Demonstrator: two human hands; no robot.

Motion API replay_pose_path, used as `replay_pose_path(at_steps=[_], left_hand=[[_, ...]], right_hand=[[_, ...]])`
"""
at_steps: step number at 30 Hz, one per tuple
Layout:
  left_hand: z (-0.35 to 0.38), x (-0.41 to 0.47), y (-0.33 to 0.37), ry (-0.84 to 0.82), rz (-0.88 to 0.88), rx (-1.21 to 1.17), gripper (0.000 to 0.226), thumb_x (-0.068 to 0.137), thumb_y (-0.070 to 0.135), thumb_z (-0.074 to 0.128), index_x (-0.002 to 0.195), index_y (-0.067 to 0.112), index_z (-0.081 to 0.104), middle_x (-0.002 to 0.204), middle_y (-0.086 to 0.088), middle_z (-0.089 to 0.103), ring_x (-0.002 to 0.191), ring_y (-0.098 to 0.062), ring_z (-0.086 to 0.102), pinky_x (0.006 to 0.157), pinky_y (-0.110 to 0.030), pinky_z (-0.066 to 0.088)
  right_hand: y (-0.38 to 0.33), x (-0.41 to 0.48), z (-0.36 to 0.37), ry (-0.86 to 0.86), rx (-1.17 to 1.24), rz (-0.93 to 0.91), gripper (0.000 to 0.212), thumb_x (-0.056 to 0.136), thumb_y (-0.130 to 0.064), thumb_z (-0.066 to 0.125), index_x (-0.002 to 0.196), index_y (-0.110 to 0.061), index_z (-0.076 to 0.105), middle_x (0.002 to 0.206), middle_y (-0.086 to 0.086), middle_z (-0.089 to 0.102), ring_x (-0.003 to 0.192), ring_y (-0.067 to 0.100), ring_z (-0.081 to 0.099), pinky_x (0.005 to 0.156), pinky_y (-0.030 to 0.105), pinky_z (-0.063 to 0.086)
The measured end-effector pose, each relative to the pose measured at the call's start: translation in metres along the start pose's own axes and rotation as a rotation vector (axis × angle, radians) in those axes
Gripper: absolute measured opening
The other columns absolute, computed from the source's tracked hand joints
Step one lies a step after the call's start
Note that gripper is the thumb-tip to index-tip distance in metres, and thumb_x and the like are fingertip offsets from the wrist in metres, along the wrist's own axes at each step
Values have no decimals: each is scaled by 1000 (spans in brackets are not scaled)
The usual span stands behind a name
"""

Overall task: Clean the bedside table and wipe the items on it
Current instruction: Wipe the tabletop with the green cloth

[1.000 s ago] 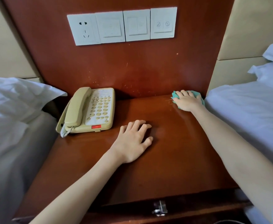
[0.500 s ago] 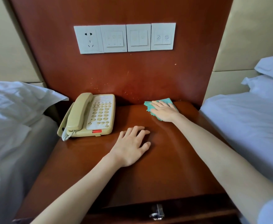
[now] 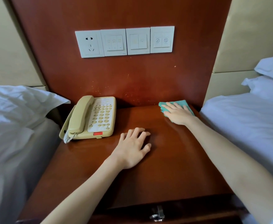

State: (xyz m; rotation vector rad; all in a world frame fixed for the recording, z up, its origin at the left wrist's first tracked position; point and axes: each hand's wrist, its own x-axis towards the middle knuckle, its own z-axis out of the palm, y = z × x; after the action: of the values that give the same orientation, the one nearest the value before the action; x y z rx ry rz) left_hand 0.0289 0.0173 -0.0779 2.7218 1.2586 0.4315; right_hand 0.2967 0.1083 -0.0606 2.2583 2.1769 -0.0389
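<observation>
The dark red wooden bedside table (image 3: 173, 167) fills the middle of the head view. A beige telephone (image 3: 92, 118) with its handset on the cradle stands at the table's back left. At the back right corner lies a teal cloth (image 3: 181, 102). My right hand (image 3: 177, 114) presses flat on the cloth with straight fingers and covers most of it. My left hand (image 3: 135, 148) rests palm down on the bare wood in the middle, to the right of the telephone, fingers slightly spread.
A white bed (image 3: 11, 135) borders the table on the left and another (image 3: 253, 123) on the right. The wooden back panel carries a row of white switches and a socket (image 3: 124, 42). A metal drawer handle (image 3: 156, 214) sits at the front edge.
My right hand slid the cloth left along the table's back edge, then back toward the right corner. My left hand stayed in place on the wood.
</observation>
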Motion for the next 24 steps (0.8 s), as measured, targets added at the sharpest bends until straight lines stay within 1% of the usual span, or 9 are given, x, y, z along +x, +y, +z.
replay_pose_path(at_steps=[4, 6, 8, 10, 15, 19, 24], left_hand=[[-2, 0, 0, -13, -5, -12, 46, 93, 54, 28, 135, 35, 35, 143, 11, 30, 130, -13, 28, 106, -38, 20], [-2, 0, -1, -8, 0, -28, 45, 93, 53, 29, 134, 36, 36, 143, 12, 30, 130, -11, 28, 106, -37, 20], [-3, 0, -2, -13, 2, -39, 45, 93, 53, 30, 134, 36, 36, 143, 13, 30, 130, -11, 29, 106, -36, 21], [-3, -1, -3, -16, 2, -46, 44, 93, 52, 31, 134, 36, 36, 143, 13, 30, 129, -10, 29, 106, -36, 22], [-4, 0, -2, -7, 2, -47, 44, 93, 52, 31, 134, 36, 37, 142, 14, 32, 129, -10, 30, 107, -35, 23], [-5, -2, 0, 0, 2, -40, 44, 94, 50, 32, 135, 34, 38, 143, 12, 32, 130, -11, 30, 106, -35, 23], [-10, -5, 4, 14, 20, -18, 45, 94, 45, 35, 135, 28, 41, 143, 9, 36, 131, -13, 31, 105, -34, 24]], right_hand=[[-40, -8, -1, -10, -15, -183, 51, 102, -38, 15, 151, -35, 0, 161, -9, -4, 148, 18, -5, 117, 53, 1], [-40, -17, 0, -13, 12, -256, 50, 102, -40, 15, 150, -37, 0, 160, -12, -3, 147, 14, -6, 118, 50, 0], [-27, -27, -1, -24, 23, -276, 50, 102, -42, 15, 150, -38, -1, 160, -14, -3, 147, 10, -7, 119, 47, -1], [-10, -37, -1, -20, 1, -231, 50, 102, -42, 13, 150, -37, -2, 160, -14, -4, 147, 10, -7, 119, 46, -2], [19, -57, 0, -23, -82, -99, 51, 102, -41, 11, 151, -33, -3, 161, -9, -7, 148, 16, -7, 118, 52, 1], [29, -77, 1, -26, -67, -14, 51, 102, -39, 11, 151, -32, -2, 160, -9, -8, 147, 16, -7, 117, 53, 0], [29, -114, 5, -21, -66, 34, 51, 102, -39, 11, 151, -32, -2, 160, -9, -9, 148, 17, -7, 116, 56, 2]])
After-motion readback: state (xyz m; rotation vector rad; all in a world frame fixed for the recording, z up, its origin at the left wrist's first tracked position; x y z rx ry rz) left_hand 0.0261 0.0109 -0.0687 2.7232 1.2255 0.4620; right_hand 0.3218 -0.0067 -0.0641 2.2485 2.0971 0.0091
